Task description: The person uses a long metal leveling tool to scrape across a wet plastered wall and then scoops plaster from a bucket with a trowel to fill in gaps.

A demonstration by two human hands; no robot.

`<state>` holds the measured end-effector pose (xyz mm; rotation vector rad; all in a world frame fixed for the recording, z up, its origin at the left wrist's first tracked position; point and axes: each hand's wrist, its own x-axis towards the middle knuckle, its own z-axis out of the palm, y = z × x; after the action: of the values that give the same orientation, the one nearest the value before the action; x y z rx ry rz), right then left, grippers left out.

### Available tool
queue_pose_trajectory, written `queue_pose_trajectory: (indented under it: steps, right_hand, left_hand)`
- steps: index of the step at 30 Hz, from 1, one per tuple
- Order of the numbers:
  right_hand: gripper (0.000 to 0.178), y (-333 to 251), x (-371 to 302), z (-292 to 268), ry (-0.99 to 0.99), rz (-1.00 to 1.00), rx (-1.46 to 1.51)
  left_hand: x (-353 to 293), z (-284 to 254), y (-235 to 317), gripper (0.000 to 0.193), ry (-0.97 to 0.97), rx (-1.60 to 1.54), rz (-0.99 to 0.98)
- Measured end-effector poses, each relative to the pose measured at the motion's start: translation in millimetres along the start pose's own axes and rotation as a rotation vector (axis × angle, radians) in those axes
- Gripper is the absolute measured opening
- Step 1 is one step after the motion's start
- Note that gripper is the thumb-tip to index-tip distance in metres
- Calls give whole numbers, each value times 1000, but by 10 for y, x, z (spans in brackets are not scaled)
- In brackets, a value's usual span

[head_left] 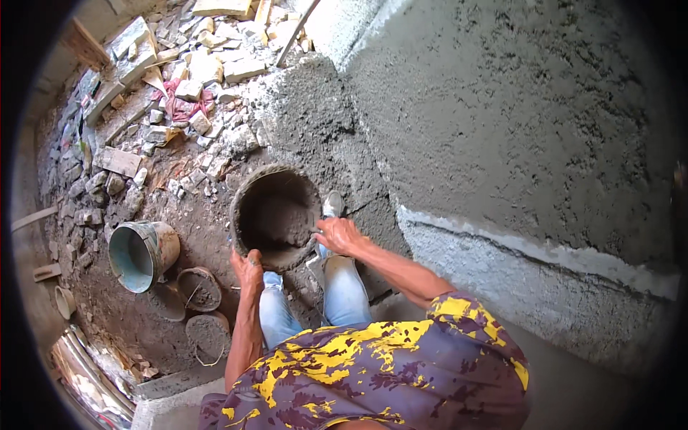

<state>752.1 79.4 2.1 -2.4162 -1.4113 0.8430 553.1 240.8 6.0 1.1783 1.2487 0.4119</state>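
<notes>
A large round mortar tub (pixel 242 188), its wall caked with grey cement, stands in front of my legs with its mouth toward me. Inside it lies some grey-brown mortar (pixel 283 222). My left hand (pixel 249 269) is closed on the near left part of the rim. On the right side my right hand (pixel 340 236) is closed at the rim, its fingertips partly hidden. My feet are close behind the tub, one shoe (pixel 333 203) beside its right edge.
A pale green-lined bucket (pixel 136 258) stands to the left, near two small pails (pixel 200 289) (pixel 208 337) holding mortar. Rubble and broken bricks (pixel 204 68) cover the far left ground. A wet plastered wall (pixel 502 122) rises on the right, with loose mortar (pixel 308 107) at its foot.
</notes>
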Motion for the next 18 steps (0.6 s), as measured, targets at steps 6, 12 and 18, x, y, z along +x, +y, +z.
queue_pose_trajectory:
  steps: [6,12,18]
  right_hand:
    - [23,-793,287,-315,-13,-272,213]
    - [25,-773,923,-1049,-276,-688,759]
    - [20,2633,1559,-1811,197,66,1140]
  left_hand:
    - [23,-582,-261,47,147,-219,-17]
    - [-31,-598,-129,43,231,-466,-70]
    - [-69,-506,-494,43,545,34,-28]
